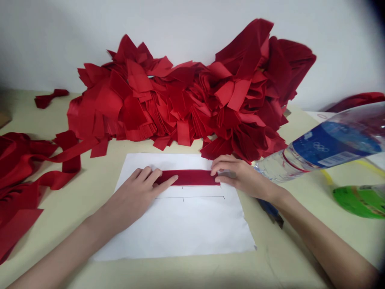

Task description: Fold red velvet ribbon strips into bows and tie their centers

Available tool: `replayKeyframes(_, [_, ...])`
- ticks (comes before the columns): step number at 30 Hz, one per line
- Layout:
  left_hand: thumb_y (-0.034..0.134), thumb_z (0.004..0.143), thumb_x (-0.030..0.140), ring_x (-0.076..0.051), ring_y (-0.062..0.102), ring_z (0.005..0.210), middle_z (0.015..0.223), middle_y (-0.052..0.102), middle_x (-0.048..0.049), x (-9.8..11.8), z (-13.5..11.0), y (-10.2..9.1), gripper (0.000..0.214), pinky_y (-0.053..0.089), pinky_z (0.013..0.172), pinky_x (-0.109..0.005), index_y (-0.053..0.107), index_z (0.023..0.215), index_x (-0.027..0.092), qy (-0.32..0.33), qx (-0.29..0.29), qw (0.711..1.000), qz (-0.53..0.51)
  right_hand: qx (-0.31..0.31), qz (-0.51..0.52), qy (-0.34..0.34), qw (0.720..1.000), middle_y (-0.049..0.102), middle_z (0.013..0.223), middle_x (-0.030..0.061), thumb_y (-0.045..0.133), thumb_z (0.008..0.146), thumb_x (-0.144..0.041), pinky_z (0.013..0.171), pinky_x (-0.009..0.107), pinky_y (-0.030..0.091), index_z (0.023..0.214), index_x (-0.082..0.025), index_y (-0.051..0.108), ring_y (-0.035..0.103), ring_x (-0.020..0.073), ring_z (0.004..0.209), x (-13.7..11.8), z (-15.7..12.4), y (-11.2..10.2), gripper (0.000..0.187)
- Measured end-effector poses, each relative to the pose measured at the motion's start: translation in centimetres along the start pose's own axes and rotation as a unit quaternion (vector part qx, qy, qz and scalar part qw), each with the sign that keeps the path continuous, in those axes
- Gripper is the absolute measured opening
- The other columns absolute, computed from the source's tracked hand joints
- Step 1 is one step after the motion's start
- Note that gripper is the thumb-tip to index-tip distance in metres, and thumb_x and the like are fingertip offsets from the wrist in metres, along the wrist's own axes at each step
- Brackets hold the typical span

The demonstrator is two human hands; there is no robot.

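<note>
A strip of red velvet ribbon [192,179] lies flat across the upper part of a white paper sheet [177,233] with thin black ruled lines. My left hand [141,188] rests over the ribbon's left end, its fingers apart and the lowest one stretched along the ribbon. At the right end, my right hand [236,174] has its curled fingers and thumb on the ribbon's edge. Part of each ribbon end is hidden under the fingers.
Behind the sheet, a big heap of cut red ribbon pieces [180,100] leans near the wall. Long loose red ribbon [21,160] lies left. A tilted plastic bottle [333,140] and a green object [357,200] are right. Something dark blue [272,212] sits under my right wrist.
</note>
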State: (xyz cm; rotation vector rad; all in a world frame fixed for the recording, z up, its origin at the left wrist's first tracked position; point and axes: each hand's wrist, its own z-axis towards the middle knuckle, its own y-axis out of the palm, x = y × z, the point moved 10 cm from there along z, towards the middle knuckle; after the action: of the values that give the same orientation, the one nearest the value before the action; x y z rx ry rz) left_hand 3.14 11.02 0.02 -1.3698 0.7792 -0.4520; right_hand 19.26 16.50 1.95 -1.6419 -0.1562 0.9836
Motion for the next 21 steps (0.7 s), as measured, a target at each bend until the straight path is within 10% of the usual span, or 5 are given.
replayKeyframes(12, [0.033, 0.073, -0.008, -0.022, 0.046, 0.094, 0.106, 0.051, -0.0074, -0.8, 1.3, -1.8, 0.069, 0.04, 0.078, -0.034, 0.045, 0.131, 0.026, -0.009, -0.019, 0.992, -0.125, 0.012, -0.074, -0.047, 0.996, 0.059, 0.083, 0.005, 0.045, 0.088, -0.015, 0.07, 0.031, 0.041, 0.078, -0.02, 0.061, 0.052, 0.0183, 0.08, -2.0, -0.3, -0.2, 0.02])
replayKeyframes(21, [0.033, 0.086, 0.001, -0.016, 0.051, 0.097, 0.112, 0.056, -0.0055, -1.0, 4.4, -3.5, 0.038, 0.041, 0.082, -0.03, 0.066, 0.076, 0.016, 0.027, 0.017, 0.955, -0.293, 0.042, -0.083, -0.062, 0.994, 0.062, 0.092, 0.0053, 0.047, 0.09, -0.02, 0.078, 0.032, 0.043, 0.09, -0.019, 0.064, 0.055, 0.0184, 0.087, -5.3, 0.6, -0.4, 0.017])
